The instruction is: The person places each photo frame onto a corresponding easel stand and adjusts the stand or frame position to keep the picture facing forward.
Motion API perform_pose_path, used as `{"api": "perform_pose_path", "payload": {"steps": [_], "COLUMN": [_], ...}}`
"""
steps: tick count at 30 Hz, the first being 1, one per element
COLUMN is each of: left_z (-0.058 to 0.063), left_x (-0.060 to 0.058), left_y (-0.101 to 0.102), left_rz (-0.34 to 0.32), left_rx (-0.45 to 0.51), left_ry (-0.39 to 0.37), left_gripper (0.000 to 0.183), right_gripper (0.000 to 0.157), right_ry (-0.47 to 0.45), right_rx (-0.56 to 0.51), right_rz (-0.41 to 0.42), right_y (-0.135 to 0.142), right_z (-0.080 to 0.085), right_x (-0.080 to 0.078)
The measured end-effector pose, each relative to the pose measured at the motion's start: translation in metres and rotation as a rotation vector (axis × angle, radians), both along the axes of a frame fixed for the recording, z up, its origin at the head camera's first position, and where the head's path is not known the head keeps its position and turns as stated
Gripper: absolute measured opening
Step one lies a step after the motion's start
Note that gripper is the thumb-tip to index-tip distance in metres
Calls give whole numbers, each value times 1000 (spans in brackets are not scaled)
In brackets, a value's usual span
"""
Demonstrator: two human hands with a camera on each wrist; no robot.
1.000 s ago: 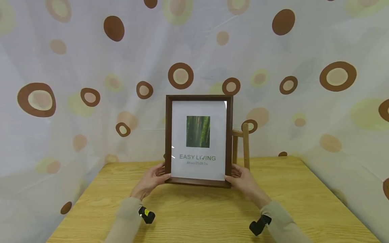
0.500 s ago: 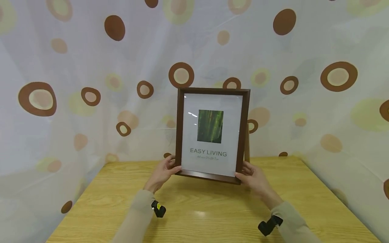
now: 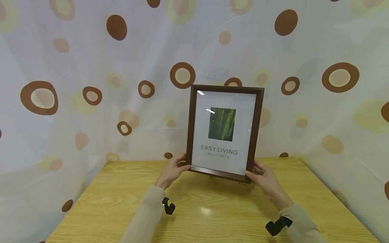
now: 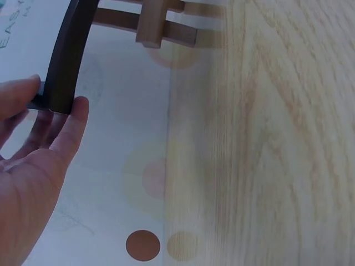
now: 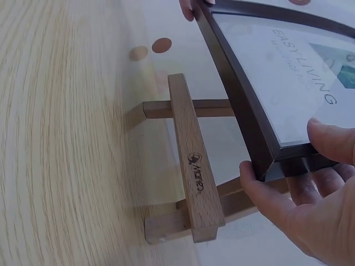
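A dark brown picture frame holds a white mat, a green print and the words EASY LIVING. It is upright, lifted off the table and slightly tilted. My left hand pinches its lower left corner between thumb and fingers. My right hand grips the lower right corner, thumb on the front. A small wooden easel stands on the table just behind and below the frame. In the head view the frame hides it.
The wooden table runs to a white curtain with brown and yellow dots, which closes in the back and both sides. The easel's crossbars stand near the table's back edge.
Both hands have carried the frame to the right and a little up, tilting it. It now covers the easel, which stood in view at its right a second ago.
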State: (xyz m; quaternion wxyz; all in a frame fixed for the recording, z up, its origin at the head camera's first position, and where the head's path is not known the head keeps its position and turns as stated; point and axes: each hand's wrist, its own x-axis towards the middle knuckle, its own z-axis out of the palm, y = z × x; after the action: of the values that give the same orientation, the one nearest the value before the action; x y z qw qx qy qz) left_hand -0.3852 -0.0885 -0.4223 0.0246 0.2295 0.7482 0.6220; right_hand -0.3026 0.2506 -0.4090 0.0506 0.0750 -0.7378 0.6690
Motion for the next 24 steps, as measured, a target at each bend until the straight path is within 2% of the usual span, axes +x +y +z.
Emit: {"api": "perform_pose_path", "payload": {"steps": [4, 7, 14, 17, 19, 24], "left_z": [-3, -3, 11, 14, 13, 9], "left_x": [-2, -2, 10, 12, 12, 7], "left_y": [11, 19, 35, 40, 43, 51], "left_rz": [3, 29, 37, 66, 83, 55], "left_rx": [5, -1, 43, 58, 60, 73], "left_ry": [1, 8, 56, 75, 89, 122], "left_gripper": [59, 59, 52, 46, 43, 44], "right_gripper": [68, 68, 67, 67, 67, 68], "right_ry": [9, 25, 51, 44, 35, 22], "right_rx": [25, 29, 29, 32, 36, 42], "right_rz": [-22, -24, -37, -49, -58, -82], "right_y": [8, 13, 22, 24, 26, 28], "right_z": [0, -1, -7, -9, -10, -10], "right_x": [0, 0, 3, 4, 5, 4]}}
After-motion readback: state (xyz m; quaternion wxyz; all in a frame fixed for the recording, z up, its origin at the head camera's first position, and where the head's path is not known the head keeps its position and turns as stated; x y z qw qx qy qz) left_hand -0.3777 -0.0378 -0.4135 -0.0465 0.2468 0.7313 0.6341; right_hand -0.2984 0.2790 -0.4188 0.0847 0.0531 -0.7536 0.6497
